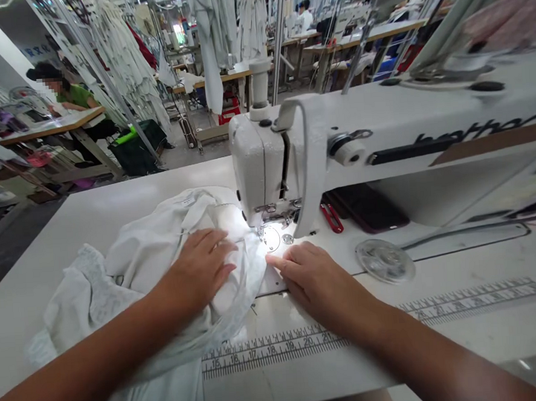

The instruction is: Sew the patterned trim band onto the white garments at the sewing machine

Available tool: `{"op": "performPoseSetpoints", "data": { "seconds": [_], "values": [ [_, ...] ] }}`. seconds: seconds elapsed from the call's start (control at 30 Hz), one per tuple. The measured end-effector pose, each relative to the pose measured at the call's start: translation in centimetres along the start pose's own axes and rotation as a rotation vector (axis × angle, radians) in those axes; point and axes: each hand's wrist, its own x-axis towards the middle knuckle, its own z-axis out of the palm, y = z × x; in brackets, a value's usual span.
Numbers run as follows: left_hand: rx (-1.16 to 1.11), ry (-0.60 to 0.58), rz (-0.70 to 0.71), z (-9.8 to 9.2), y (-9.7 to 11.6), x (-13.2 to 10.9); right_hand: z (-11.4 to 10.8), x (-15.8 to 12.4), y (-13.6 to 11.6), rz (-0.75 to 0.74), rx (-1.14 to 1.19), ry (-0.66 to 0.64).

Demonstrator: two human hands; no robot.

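Observation:
A pale white garment (135,251) lies bunched on the sewing machine table, its light edge running up to the lit needle area. My left hand (206,262) rests on top of the cloth with its fingers spread. To the right of the needle plate (271,239), my right hand (311,276) lies low on the machine bed. Its index finger stretches to the garment's edge, and the other fingers are partly hidden. Above both is the white sewing machine (265,158); the cloth partly hides the presser foot.
Right of the needle are red thread snips (331,218), a dark phone (368,209) and a clear round disc (385,260). A ruler strip (277,348) runs along the table front. Behind, a person in green (77,94) sits at another table, near hanging garments (127,64).

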Motion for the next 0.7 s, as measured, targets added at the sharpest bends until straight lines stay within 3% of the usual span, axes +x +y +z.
{"op": "performPoseSetpoints", "data": {
  "seconds": [0.13,0.23,0.3,0.37,0.43,0.47,0.5,0.57,0.63,0.7],
  "values": [
    [-0.118,-0.206,-0.075,-2.6,0.8,-7.2,-1.1,-1.8,-1.7,0.108,0.382,-0.093],
    [-0.078,-0.203,-0.173,-3.8,2.0,-11.2,-0.7,-3.4,-4.3,0.288,0.874,-0.368],
    [-0.151,-0.26,-0.308,-5.1,3.5,-12.1,0.2,-4.4,-6.6,0.366,1.202,-0.525],
    [-0.337,-0.428,-0.43,-6.6,5.6,-11.6,1.1,-5.5,-8.8,0.331,1.409,-0.573],
    [-0.511,-0.592,-0.455,-7.6,7.6,-10.2,2.1,-6.6,-10.3,0.252,1.501,-0.548],
    [-0.536,-0.614,-0.441,-7.6,8.3,-9.2,2.4,-7.2,-10.8,0.229,1.523,-0.527],
    [-0.52,-0.576,-0.414,-7.2,8.7,-8.2,2.8,-7.8,-11.0,0.227,1.531,-0.506],
    [-0.388,-0.375,-0.359,-5.3,8.1,-6.1,3.2,-9.2,-10.9,0.276,1.493,-0.464],
    [-0.274,-0.253,-0.318,-2.7,5.8,-4.5,3.2,-10.5,-10.3,0.335,1.386,-0.422],
    [-0.125,-0.239,-0.331,-0.6,2.5,-3.6,2.9,-11.6,-9.8,0.376,1.271,-0.36]
  ]
}}
